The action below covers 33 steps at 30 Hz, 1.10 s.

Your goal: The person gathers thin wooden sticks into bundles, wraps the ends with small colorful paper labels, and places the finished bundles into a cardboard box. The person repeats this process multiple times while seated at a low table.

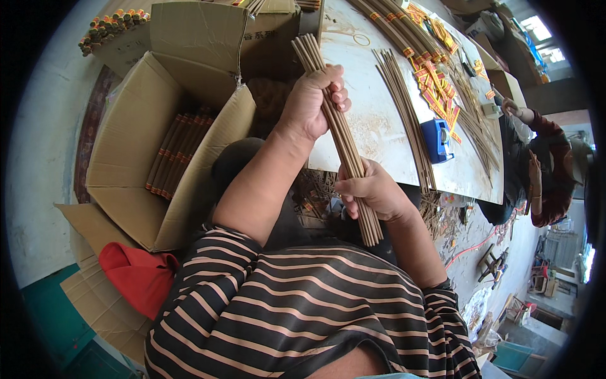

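Note:
A bundle of long brown incense sticks (344,134) slants across in front of me, its upper end over the table's near edge. My left hand (314,95) is wrapped round the bundle near its upper end. Lower down, my right hand (372,189) grips the same bundle, thumb across the sticks; their lower ends poke out below it. On the table, to the right of the bundle, lies a row of loose incense sticks (404,114). Beside that row stands a blue tape dispenser (435,140).
Left of me an open cardboard box (120,145) holds banded bundles (180,151). The white table (372,136) carries red-and-yellow labels (435,88) and more banded bundles (398,28). A red cloth (136,275) lies by the box. Another person (549,158) is at the far right.

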Each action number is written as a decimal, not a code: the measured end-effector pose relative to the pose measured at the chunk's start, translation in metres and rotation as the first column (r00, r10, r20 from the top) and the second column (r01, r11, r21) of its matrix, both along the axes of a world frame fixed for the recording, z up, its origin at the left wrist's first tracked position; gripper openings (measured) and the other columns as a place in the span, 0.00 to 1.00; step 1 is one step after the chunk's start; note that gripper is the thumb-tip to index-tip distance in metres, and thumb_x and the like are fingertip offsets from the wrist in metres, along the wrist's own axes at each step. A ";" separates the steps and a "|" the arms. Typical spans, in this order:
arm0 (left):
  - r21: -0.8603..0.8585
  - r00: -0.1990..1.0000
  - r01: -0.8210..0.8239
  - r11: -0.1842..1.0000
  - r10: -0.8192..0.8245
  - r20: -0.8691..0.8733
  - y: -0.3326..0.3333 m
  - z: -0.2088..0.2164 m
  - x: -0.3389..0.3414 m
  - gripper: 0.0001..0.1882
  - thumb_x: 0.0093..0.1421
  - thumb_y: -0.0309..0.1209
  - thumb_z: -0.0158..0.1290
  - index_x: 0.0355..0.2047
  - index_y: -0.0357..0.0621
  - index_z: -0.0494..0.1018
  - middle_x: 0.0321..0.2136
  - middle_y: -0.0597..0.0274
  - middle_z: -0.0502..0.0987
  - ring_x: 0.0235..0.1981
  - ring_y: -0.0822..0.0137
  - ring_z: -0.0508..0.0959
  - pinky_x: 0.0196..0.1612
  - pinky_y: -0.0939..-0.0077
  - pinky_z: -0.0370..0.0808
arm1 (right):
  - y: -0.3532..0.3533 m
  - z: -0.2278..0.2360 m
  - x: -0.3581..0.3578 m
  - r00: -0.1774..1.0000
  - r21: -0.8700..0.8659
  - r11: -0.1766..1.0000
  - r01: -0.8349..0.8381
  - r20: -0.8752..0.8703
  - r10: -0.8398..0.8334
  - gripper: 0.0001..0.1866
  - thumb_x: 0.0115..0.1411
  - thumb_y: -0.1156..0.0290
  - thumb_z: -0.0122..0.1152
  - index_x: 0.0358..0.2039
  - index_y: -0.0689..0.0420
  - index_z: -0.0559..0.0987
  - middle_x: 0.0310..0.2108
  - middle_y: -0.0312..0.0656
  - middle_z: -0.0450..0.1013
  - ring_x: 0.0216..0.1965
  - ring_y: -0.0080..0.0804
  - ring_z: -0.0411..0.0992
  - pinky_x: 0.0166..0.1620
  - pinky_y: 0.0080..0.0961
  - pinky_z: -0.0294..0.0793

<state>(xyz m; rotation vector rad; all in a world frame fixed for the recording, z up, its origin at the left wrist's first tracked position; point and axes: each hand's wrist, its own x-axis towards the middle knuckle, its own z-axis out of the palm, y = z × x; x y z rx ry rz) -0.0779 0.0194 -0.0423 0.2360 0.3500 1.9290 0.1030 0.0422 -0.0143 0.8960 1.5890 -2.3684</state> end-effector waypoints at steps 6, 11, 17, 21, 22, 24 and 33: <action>-0.260 0.969 -0.222 0.940 0.184 -0.163 0.001 0.005 0.005 0.07 0.53 0.26 0.54 0.22 0.43 0.66 0.14 0.67 0.66 0.13 0.73 0.66 0.17 0.77 0.65 | -0.010 0.001 -0.010 0.980 0.463 0.884 -0.068 0.197 -0.028 0.07 0.54 0.73 0.54 0.28 0.62 0.67 0.15 0.36 0.66 0.12 0.23 0.65 0.16 0.19 0.66; -0.330 0.942 -0.318 0.889 0.257 -0.216 0.002 0.004 0.001 0.08 0.53 0.25 0.54 0.21 0.43 0.66 0.14 0.66 0.66 0.12 0.72 0.66 0.16 0.75 0.65 | -0.009 -0.014 -0.011 0.970 0.707 0.690 -0.154 0.240 -0.028 0.07 0.54 0.73 0.55 0.28 0.62 0.67 0.15 0.36 0.67 0.13 0.23 0.66 0.16 0.19 0.67; 0.111 0.994 0.052 0.992 -0.063 0.094 0.000 0.002 -0.017 0.11 0.56 0.30 0.53 0.19 0.45 0.65 0.14 0.70 0.64 0.14 0.77 0.64 0.20 0.83 0.62 | -0.005 -0.005 0.005 0.998 -0.341 0.940 0.024 -0.050 -0.044 0.06 0.52 0.78 0.56 0.27 0.62 0.68 0.14 0.35 0.64 0.10 0.21 0.63 0.13 0.17 0.65; -0.197 0.981 -0.189 0.962 0.178 -0.072 0.000 0.004 -0.008 0.07 0.53 0.25 0.53 0.22 0.43 0.66 0.14 0.68 0.65 0.13 0.74 0.65 0.18 0.78 0.64 | -0.011 0.002 -0.002 0.991 0.201 0.979 -0.022 0.133 -0.005 0.07 0.53 0.74 0.55 0.28 0.63 0.68 0.17 0.39 0.67 0.12 0.23 0.66 0.16 0.20 0.67; -0.253 0.965 -0.256 0.933 0.234 -0.115 0.000 0.007 -0.004 0.05 0.53 0.24 0.52 0.22 0.42 0.67 0.14 0.67 0.66 0.13 0.74 0.65 0.18 0.77 0.64 | -0.013 0.002 -0.005 0.977 0.398 0.915 -0.070 0.214 -0.018 0.08 0.53 0.73 0.55 0.29 0.64 0.68 0.17 0.40 0.68 0.13 0.24 0.66 0.17 0.20 0.68; -0.331 0.931 -0.350 0.876 0.289 -0.221 0.000 0.008 0.000 0.06 0.53 0.24 0.52 0.22 0.42 0.67 0.14 0.67 0.65 0.13 0.74 0.65 0.18 0.77 0.64 | -0.013 -0.006 -0.007 0.951 0.704 0.687 -0.180 0.304 -0.062 0.11 0.54 0.70 0.54 0.30 0.65 0.67 0.19 0.44 0.71 0.16 0.26 0.69 0.19 0.23 0.68; 0.022 0.998 -0.069 0.997 0.069 -0.003 -0.003 0.002 -0.012 0.08 0.55 0.29 0.54 0.21 0.45 0.67 0.14 0.70 0.66 0.14 0.76 0.65 0.19 0.80 0.64 | -0.013 0.004 0.001 0.999 -0.064 0.998 0.004 0.046 -0.002 0.08 0.52 0.76 0.57 0.26 0.60 0.66 0.09 0.35 0.62 0.08 0.22 0.60 0.13 0.18 0.62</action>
